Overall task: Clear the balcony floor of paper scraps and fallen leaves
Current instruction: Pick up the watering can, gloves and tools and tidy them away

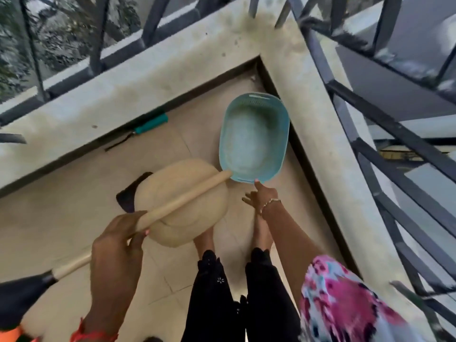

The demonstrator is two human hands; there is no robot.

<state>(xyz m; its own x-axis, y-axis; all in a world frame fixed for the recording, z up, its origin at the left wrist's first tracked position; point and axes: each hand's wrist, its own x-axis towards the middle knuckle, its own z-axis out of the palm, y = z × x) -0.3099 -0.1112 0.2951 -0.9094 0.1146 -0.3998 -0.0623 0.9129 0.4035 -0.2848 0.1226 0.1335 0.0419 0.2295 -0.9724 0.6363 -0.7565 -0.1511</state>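
The left hand [116,240] is gripping the broom stick [180,203]. The right hand [259,196], fingers loose, is touching the empty blue basket [254,137] in the far floor corner. Best to steady it. No scraps or leaves are showing.

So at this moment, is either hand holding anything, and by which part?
The left hand grips the broom's beige handle partway along the shaft. The right hand holds nothing; one fingertip reaches the teal basket's near rim.

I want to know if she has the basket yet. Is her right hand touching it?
Touching: head view shows the right hand with a fingertip on the blue basket rim.
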